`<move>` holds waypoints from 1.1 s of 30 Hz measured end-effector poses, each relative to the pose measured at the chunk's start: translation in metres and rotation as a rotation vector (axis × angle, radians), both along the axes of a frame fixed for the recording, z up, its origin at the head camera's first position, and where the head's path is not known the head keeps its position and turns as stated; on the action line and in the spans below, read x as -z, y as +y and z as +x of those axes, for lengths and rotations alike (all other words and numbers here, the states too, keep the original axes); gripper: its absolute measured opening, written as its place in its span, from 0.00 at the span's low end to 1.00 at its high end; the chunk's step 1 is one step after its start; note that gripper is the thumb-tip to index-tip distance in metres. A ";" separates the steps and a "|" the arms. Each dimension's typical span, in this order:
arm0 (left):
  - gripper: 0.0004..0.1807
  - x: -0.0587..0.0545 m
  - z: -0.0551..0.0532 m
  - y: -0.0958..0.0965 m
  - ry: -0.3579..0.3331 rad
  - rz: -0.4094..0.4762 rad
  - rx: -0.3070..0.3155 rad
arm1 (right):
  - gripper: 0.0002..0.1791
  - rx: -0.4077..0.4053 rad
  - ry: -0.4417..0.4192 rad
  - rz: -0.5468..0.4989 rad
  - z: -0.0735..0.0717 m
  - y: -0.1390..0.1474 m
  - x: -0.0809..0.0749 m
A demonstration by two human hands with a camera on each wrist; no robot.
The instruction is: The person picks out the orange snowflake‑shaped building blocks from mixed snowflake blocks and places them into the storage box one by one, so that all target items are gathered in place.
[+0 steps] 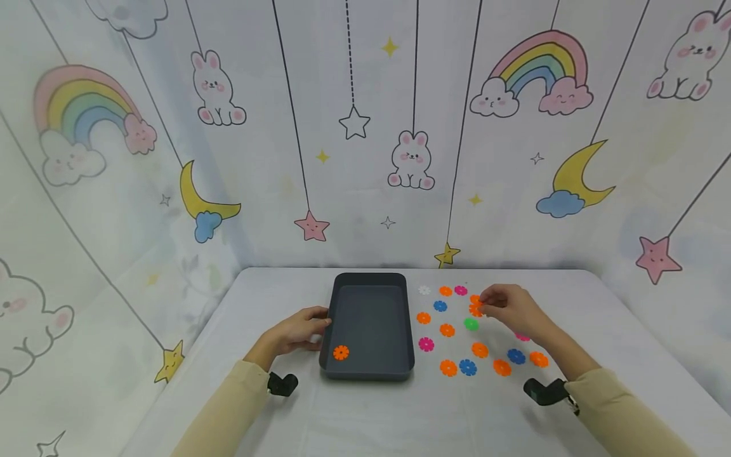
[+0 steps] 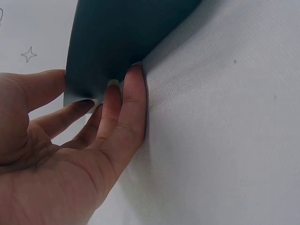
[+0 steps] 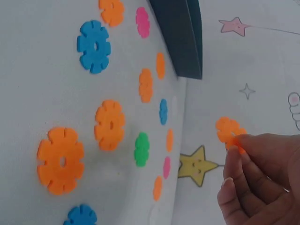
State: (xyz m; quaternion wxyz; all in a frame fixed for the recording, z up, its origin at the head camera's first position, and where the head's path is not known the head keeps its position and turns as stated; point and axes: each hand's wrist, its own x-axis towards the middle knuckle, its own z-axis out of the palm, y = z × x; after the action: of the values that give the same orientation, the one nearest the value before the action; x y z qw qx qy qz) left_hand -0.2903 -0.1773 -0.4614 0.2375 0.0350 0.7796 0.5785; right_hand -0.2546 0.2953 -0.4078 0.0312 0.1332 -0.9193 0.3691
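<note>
Beige sleeves (image 1: 223,409) sit closest to the cam. Right hand (image 1: 512,307) has an orange disc (image 3: 228,126) pinched between thumb and fingertips, near a bunch of loose colored discs (image 1: 448,330) right of the dark tray (image 1: 371,330). Left hand (image 1: 296,328) grips the tray's left edge, fingertips a bit apart, and one orange piece (image 1: 341,346) lies inside, toward the near-left corner.

Two arms (image 1: 573,358) reach forward: left hand (image 1: 297,329) gripping, fingers (image 2: 133,96) bent; right hand (image 1: 514,310) pinching, its smaller fingers (image 3: 228,197) apparently curled.
</note>
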 end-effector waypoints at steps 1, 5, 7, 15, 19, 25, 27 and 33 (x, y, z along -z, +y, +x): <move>0.29 0.000 0.000 0.000 0.001 0.000 0.001 | 0.09 -0.006 -0.001 -0.010 0.001 -0.003 -0.002; 0.29 0.001 -0.001 0.000 0.005 -0.002 0.003 | 0.09 -0.040 -0.011 -0.047 0.004 -0.014 -0.006; 0.29 0.002 -0.001 0.000 0.005 -0.004 0.003 | 0.09 -0.059 -0.016 -0.059 0.005 -0.019 -0.008; 0.28 0.002 0.000 0.000 0.017 -0.007 0.006 | 0.07 -0.103 -0.022 -0.096 0.005 -0.036 -0.009; 0.28 0.002 0.000 0.000 0.021 -0.006 0.007 | 0.08 -0.114 -0.037 -0.108 0.006 -0.046 -0.009; 0.28 0.000 0.001 0.000 0.020 -0.004 0.007 | 0.08 -0.134 -0.066 -0.128 0.008 -0.067 -0.010; 0.28 0.000 0.001 0.000 0.019 -0.005 0.006 | 0.08 -0.148 -0.080 -0.144 0.008 -0.074 -0.008; 0.29 -0.001 0.002 0.000 0.014 -0.011 0.007 | 0.05 -0.197 -0.090 -0.179 0.007 -0.102 -0.004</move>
State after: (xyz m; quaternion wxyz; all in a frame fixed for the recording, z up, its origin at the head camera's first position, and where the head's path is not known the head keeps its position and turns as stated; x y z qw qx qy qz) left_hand -0.2887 -0.1771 -0.4600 0.2344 0.0405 0.7841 0.5732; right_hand -0.2473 0.1934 -0.4039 -0.0347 0.2026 -0.8657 0.4564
